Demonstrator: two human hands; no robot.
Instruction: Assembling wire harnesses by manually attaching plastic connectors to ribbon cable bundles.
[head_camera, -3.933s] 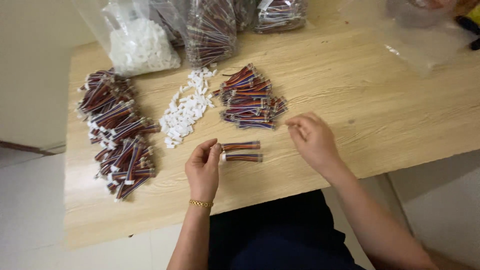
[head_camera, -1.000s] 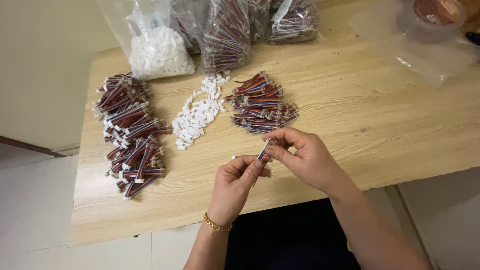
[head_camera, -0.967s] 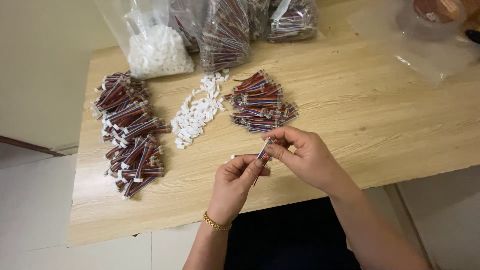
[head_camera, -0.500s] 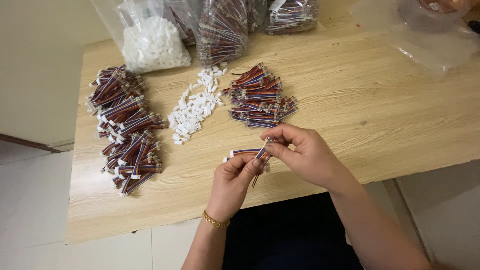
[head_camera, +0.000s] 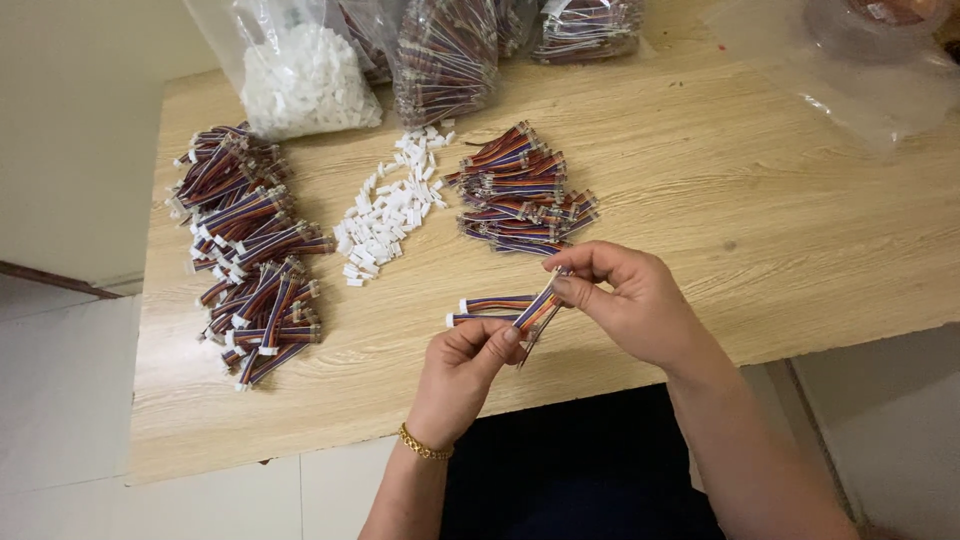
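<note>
Light wood table (head_camera: 800, 260), piles of cables w/ white plugs beyond the fingers. Both hands, left hand (head_camera: 462, 372) & right hand (head_camera: 630, 305), pinch one striped ribbon cable (head_camera: 537, 310) betw thumb and fingertips. Imo grip near the ends, keep it taut.

— what's on the wooden table (head_camera: 800, 230)?
— a loose heap of small white connectors (head_camera: 388, 205), a big pile of striped cable bundles (head_camera: 250, 250) at the left edge.
— and at the back?
— a clear bag of white connectors (head_camera: 305, 75), clear bags of cables (head_camera: 445, 55).
</note>
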